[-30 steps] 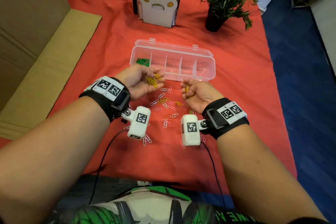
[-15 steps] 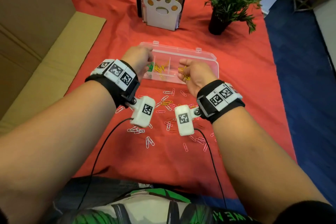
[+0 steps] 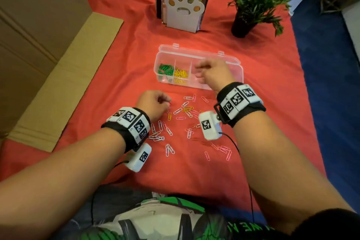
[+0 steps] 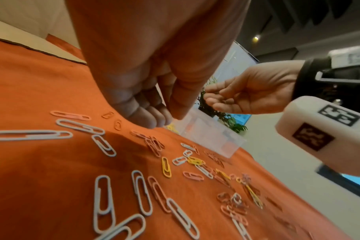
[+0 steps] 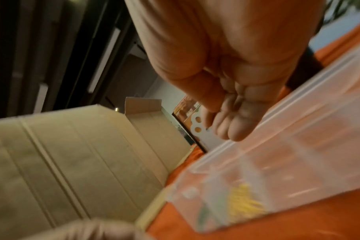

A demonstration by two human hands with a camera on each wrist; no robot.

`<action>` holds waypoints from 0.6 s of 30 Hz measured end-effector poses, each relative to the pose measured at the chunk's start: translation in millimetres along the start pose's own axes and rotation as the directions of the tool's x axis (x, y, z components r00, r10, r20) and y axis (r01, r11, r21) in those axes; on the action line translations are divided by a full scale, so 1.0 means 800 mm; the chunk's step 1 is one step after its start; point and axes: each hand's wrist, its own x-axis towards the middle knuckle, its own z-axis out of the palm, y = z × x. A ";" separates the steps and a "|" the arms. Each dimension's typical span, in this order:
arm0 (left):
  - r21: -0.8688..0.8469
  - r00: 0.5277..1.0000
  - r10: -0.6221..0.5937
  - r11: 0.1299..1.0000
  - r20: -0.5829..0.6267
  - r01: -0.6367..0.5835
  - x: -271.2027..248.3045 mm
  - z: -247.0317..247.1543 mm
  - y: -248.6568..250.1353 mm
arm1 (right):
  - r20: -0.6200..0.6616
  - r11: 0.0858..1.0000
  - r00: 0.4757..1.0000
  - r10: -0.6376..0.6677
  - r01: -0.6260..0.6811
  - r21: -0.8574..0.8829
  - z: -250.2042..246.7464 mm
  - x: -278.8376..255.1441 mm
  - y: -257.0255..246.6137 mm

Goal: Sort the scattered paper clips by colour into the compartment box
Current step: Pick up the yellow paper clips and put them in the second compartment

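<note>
A small red wire paper clip [image 3: 170,103] is pinched by the left hand [image 3: 153,104]; it should be dropped into an empty part of the clear plastic compartment box [image 3: 236,65]. The right hand [image 3: 213,76] hangs loosely curled, holding nothing.

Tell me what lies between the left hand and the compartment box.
In the head view, only bare red cloth lies between the left hand and the box. The loose clips lie to the hand's right, on the near side of the box.

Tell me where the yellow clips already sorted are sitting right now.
In the head view, the yellow clips lie in the clear box's second compartment from its left end, beside the green clips.
</note>
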 end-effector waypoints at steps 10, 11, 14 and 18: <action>0.612 0.983 0.150 0.769 0.110 -0.186 -0.003 0.033 0.022 | 0.046 0.699 0.994 -0.103 0.105 -0.707 -0.013 -0.058 0.114; 0.653 0.984 0.139 0.736 0.111 -0.178 -0.003 0.032 0.019 | 0.057 0.680 0.990 -0.128 0.129 -0.722 -0.008 -0.059 0.121; 0.709 0.985 0.113 0.684 0.130 -0.172 -0.006 0.029 0.009 | 0.110 0.560 0.960 -0.256 0.240 -0.793 0.006 -0.063 0.134; 0.687 0.983 0.123 0.704 0.133 -0.181 -0.006 0.031 0.002 | 0.172 0.465 0.943 -0.284 0.292 -0.836 0.015 -0.070 0.144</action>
